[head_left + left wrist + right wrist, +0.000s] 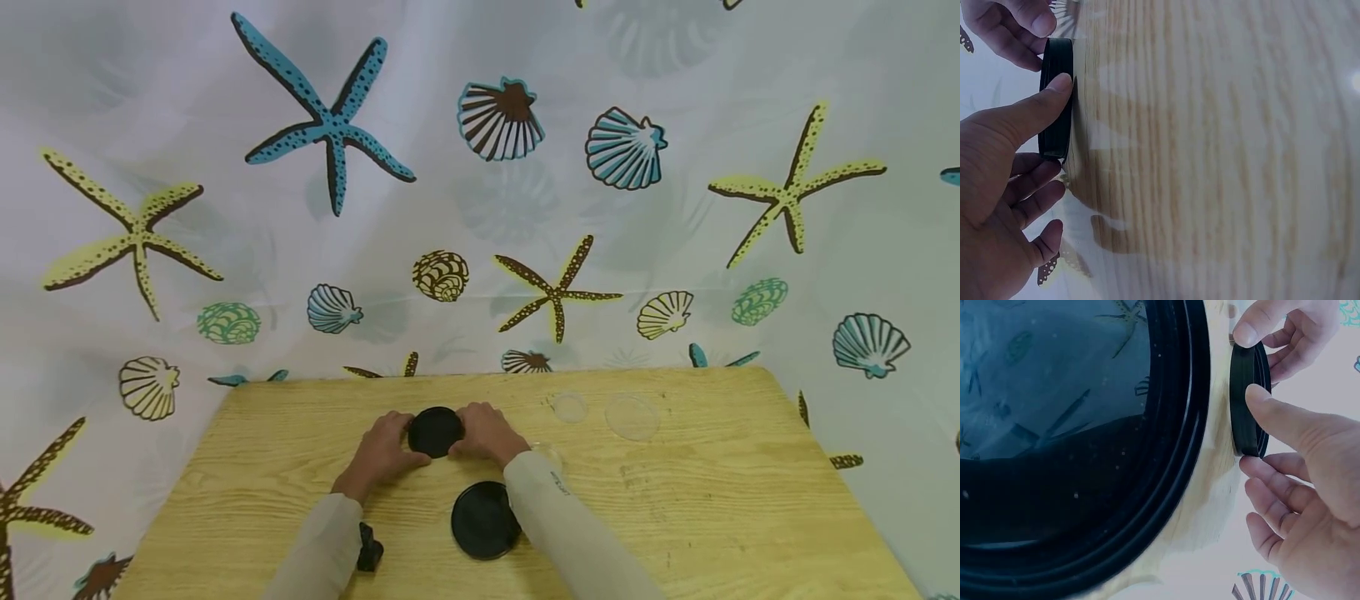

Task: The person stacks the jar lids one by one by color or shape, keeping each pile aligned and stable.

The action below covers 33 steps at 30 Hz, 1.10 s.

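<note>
Black and round, the small disc [436, 432] is between the left hand [385, 450] and the right hand [487, 432], on or just above the wooden table [720, 500]. Thumb and fingers of each hand pinch its rim, from opposite sides. Nearer to the person than these fingers lies a larger black disc [483, 521]; to the right of the right fingers lie two transparent discs [632, 417].

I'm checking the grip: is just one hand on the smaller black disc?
No, the left hand and right hand hold the smaller black disc from opposite sides.
</note>
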Tool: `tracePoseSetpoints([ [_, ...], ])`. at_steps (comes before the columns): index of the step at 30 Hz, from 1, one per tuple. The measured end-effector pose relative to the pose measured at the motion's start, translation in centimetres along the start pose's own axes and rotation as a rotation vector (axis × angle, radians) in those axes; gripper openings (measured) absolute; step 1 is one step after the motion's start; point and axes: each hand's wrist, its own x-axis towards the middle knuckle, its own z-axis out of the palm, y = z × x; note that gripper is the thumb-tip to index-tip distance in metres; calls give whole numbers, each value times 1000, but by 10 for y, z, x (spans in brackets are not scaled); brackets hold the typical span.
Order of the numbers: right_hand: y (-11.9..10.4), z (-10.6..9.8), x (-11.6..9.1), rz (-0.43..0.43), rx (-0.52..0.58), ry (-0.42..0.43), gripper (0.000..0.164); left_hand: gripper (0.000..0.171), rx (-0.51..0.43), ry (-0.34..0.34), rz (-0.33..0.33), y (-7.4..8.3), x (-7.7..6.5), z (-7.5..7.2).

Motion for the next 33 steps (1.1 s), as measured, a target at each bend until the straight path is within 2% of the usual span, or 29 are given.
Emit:
tracePoseSetpoints([
  [10,-1,-3,-1,22,-36,4,58,70,-19,-4,12,1,1,3],
  [19,-3,-5,-2,37,-44,-12,59,71,-49,-5,-10,1,0,3],
  [33,0,-7,-4,-4,-42,31,53,71,-57,-2,-25,13,-5,-7],
])
